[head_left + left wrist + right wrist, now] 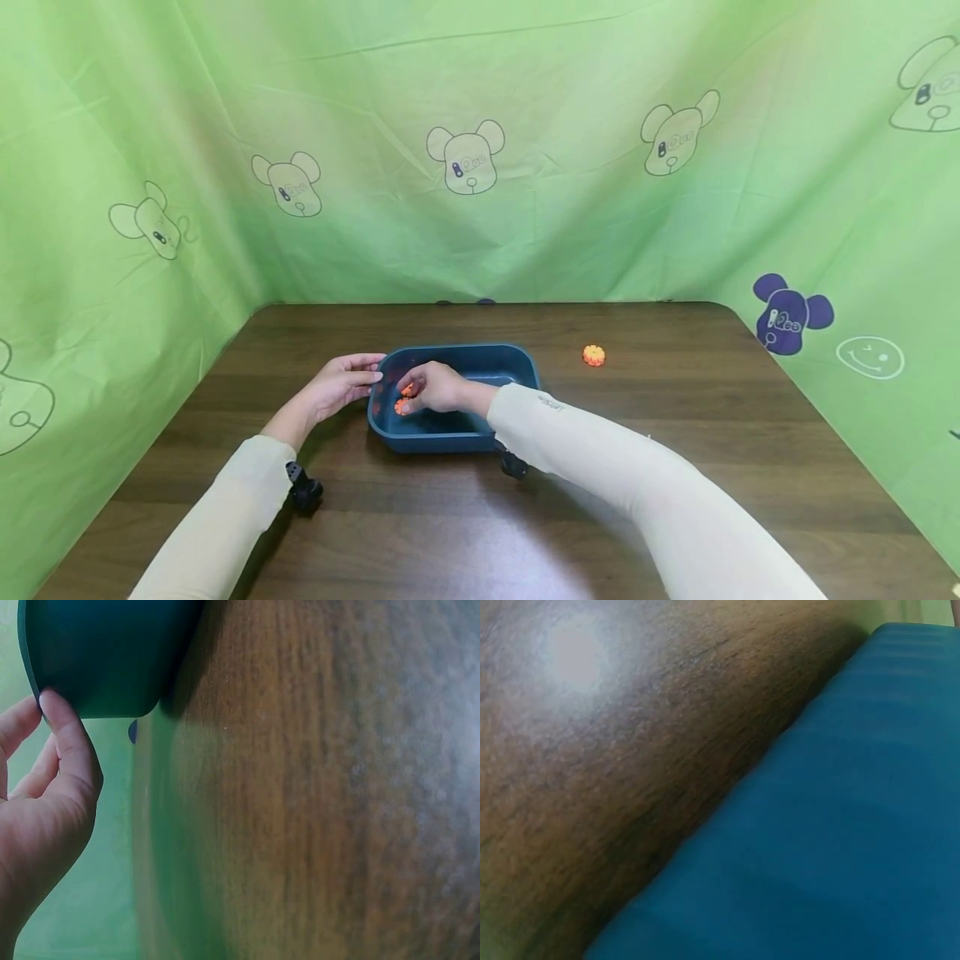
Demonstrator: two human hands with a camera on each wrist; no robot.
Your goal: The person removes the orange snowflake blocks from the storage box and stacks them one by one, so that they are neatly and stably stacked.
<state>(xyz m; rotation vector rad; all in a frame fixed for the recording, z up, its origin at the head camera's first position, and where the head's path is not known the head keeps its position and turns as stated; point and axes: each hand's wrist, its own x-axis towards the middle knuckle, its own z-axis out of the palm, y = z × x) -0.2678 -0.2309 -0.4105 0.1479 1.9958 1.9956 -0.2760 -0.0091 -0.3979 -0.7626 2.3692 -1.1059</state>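
A dark blue rectangular bin (456,443) stands on the table. At its left end my left hand (339,388) pinches the rim between thumb and fingers; the left wrist view shows the thumb (64,731) against the bin's wall (105,660). My right hand (438,388) reaches down inside the bin, its fingers and thumb curled around a small orange scalloped disc (402,407). Another orange piece (408,389) shows just behind it, partly covered by the fingers. In the right wrist view the bin's outer side (840,810) fills the right part, and the right hand is hidden.
A third orange scalloped disc (593,356) lies on the wooden table (675,433) to the right of the bin. Green printed cloth (465,233) hangs behind the table and on both sides. Each wrist carries a small black camera, such as the left one (305,492).
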